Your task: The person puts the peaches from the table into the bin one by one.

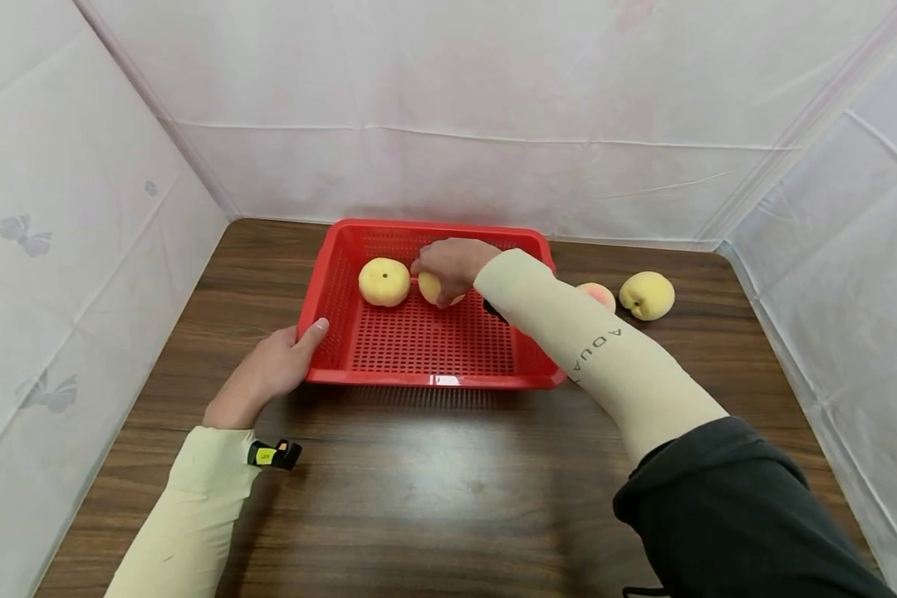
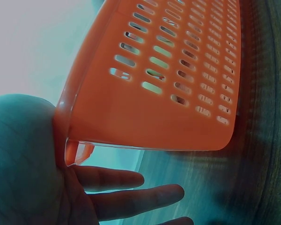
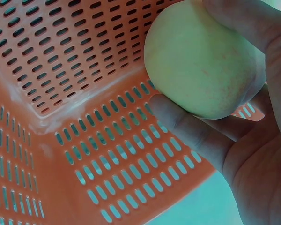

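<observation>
Peach (image 1: 435,289) in the right hand (image 1: 452,264) sits low over the floor of the red slotted basket (image 1: 419,378), fingers (image 3: 187,129) curled round it from above, just beside a second peach (image 1: 384,281) already lying inside. The left hand (image 1: 272,368) lies open against the basket's near left corner, thumb on the rim, apparently bracing it on the wooden table (image 1: 419,498). Two more peaches (image 1: 646,295) wait on the table to the right.
</observation>
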A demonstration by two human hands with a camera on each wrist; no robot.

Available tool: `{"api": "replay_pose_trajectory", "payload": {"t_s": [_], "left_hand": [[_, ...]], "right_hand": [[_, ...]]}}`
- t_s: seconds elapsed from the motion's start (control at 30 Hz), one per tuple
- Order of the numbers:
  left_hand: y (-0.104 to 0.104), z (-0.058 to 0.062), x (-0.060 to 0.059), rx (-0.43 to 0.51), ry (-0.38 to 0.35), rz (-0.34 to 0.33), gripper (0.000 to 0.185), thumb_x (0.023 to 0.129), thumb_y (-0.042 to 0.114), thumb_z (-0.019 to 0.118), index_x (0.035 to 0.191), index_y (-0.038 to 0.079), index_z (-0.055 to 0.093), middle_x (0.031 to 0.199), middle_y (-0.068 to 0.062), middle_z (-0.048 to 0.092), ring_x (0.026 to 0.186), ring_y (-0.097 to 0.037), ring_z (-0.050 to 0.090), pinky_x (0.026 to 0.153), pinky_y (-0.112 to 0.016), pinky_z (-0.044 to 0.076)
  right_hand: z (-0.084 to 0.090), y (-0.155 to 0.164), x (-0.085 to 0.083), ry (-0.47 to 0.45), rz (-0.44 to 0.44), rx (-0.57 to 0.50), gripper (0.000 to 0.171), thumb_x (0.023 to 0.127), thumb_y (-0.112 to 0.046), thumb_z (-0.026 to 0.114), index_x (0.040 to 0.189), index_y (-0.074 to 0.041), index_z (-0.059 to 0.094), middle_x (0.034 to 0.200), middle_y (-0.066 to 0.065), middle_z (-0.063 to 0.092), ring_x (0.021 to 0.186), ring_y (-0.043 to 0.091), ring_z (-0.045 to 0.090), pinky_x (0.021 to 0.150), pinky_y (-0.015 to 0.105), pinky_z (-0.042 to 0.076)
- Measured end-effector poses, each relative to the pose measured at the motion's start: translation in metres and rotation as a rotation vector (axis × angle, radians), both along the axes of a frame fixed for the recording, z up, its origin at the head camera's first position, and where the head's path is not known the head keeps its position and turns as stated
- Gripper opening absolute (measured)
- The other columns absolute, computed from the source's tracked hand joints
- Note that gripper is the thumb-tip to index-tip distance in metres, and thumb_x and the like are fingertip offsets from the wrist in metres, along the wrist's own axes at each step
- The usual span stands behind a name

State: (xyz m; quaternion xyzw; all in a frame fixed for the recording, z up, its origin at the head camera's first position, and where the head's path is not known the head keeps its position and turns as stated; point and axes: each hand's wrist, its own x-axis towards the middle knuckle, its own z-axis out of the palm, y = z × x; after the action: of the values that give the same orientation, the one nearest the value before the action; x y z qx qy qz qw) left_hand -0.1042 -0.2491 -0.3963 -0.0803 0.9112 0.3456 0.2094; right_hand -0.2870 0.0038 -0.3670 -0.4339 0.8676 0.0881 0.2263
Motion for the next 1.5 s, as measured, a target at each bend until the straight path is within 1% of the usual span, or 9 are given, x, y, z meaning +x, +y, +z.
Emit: {"api": "replay_pose_trajectory", "payload": {"t_s": [0.23,0.47,0.57,0.8,1.13,1.33,1.5], "left_hand": [[0.0,0.0,0.001,0.005,-0.001,0.004,0.067,0.109,0.06,0.03,0.12,0.0,0.059,0.091,-0.013,0.064,0.077,-0.023,0.053,0.066,-0.034,0.041],[0.001,0.001,0.001,0.0,0.006,0.004,0.07,0.108,0.062,0.028,0.12,0.0,0.059,0.089,-0.012,0.063,0.076,-0.022,0.052,0.066,-0.034,0.04],[0.002,0.0,0.001,0.003,0.009,0.004,0.069,0.108,0.061,0.029,0.119,0.0,0.059,0.089,-0.012,0.063,0.076,-0.023,0.053,0.066,-0.034,0.04],[0.004,0.0,0.001,0.014,-0.007,0.008,0.065,0.108,0.06,0.03,0.117,0.002,0.059,0.088,-0.012,0.063,0.076,-0.022,0.053,0.066,-0.033,0.04],[0.003,-0.001,-0.001,0.013,0.007,0.001,0.065,0.109,0.06,0.03,0.115,0.003,0.059,0.088,-0.011,0.064,0.075,-0.022,0.053,0.066,-0.033,0.04],[0.004,-0.002,-0.002,0.014,0.008,0.001,0.066,0.108,0.061,0.029,0.115,0.003,0.059,0.087,-0.011,0.064,0.075,-0.022,0.053,0.066,-0.033,0.04],[0.004,-0.002,-0.002,0.011,0.007,0.0,0.067,0.108,0.062,0.029,0.115,0.003,0.059,0.087,-0.011,0.064,0.076,-0.022,0.053,0.066,-0.033,0.04]], "right_hand": [[-0.005,0.001,-0.001,-0.021,-0.03,0.006,0.067,0.091,-0.03,0.081,0.151,-0.021,0.054,0.146,0.005,0.059,0.127,0.023,0.056,0.111,0.043,0.047],[-0.007,0.002,0.0,-0.033,-0.034,0.016,0.07,0.092,-0.032,0.081,0.154,-0.022,0.05,0.151,0.004,0.055,0.137,0.023,0.053,0.117,0.043,0.044],[-0.008,0.002,0.0,-0.039,-0.048,0.009,0.071,0.091,-0.032,0.082,0.154,-0.024,0.051,0.151,0.003,0.055,0.137,0.023,0.052,0.118,0.043,0.043],[-0.013,0.004,0.001,-0.071,-0.084,-0.013,0.07,0.089,-0.033,0.084,0.151,-0.027,0.053,0.148,0.001,0.057,0.135,0.021,0.051,0.119,0.043,0.041],[-0.013,0.006,0.0,-0.042,-0.08,-0.015,0.068,0.087,-0.037,0.085,0.147,-0.025,0.055,0.141,0.001,0.06,0.126,0.021,0.055,0.114,0.044,0.045],[-0.013,0.006,0.0,-0.046,-0.08,-0.025,0.069,0.087,-0.038,0.085,0.147,-0.025,0.055,0.14,0.001,0.06,0.126,0.021,0.055,0.114,0.045,0.045],[-0.014,0.007,-0.001,-0.048,-0.083,-0.026,0.07,0.087,-0.038,0.085,0.148,-0.026,0.054,0.145,0.001,0.059,0.131,0.021,0.053,0.117,0.045,0.042]]}}
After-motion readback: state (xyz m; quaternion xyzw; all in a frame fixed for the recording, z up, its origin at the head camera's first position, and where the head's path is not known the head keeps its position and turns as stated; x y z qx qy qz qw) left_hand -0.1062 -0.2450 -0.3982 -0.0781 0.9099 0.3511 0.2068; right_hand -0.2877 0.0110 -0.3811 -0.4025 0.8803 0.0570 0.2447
